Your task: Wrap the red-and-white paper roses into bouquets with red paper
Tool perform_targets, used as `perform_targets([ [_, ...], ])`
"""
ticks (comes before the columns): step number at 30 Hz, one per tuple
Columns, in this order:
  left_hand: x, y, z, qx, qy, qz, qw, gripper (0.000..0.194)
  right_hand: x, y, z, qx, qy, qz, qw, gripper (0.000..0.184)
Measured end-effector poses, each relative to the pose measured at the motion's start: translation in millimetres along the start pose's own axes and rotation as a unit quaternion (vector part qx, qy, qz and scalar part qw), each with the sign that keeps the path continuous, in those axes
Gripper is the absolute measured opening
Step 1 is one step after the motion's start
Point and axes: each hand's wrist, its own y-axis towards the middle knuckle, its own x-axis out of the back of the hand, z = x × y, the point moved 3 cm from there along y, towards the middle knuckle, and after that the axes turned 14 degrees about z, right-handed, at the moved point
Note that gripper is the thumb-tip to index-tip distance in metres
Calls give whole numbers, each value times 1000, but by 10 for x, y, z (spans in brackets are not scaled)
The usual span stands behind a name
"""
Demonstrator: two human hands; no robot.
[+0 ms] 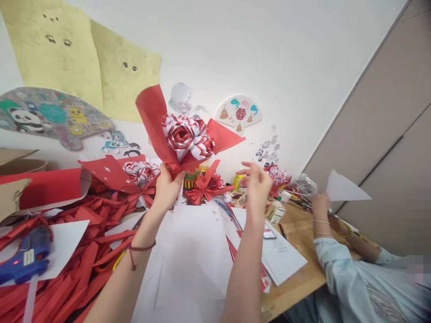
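My left hand is clamping the red-wrapped bouquet by its base, and it's rising right above my grip! My right hand is hovering apart from it, loosely spread. White sheets are lying below, between my 2 hands; red strips are crowding in leftward.

Paper flowers red w/ wht edging, wrapping paper solid red, I see on my remote feed. Glue gun blue, wht label. Fan wht w/ red double-happiness char., teal & pink clouds. Co-worker's sleeve lt. blue.
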Motion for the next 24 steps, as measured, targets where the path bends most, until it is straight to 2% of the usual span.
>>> perform_targets([
  [3, -14, -41, -43, 9, 34, 1, 999, 41, -318, -2, 10, -34, 137, 95, 985, 56],
  [5, -17, -63, -76, 6, 43, 10, 999, 39, -449, -11, 54, -45, 157, 106, 981, 55],
  [7, -20, -80, -105, 1, 50, 16, 999, 39, -517, -21, 98, -47, 138, 89, 985, 52],
  [10, -28, -97, -135, -10, 55, 24, 998, 38, -577, -27, 117, -44, 114, 72, 990, 48],
  [15, -50, -113, -148, -13, 31, 43, 998, 37, -662, -5, 31, -45, 195, 91, 976, 40],
  [20, -60, -98, -96, -10, -11, 44, 999, 37, -662, 11, -27, -1, 230, 115, 966, 29],
  [22, -59, -95, -83, -13, -22, 43, 999, 34, -651, 15, -40, 10, 241, 117, 963, 27],
  [24, -54, -103, -91, -13, -13, 41, 999, 32, -649, 17, -63, -7, 258, 104, 961, 27],
])
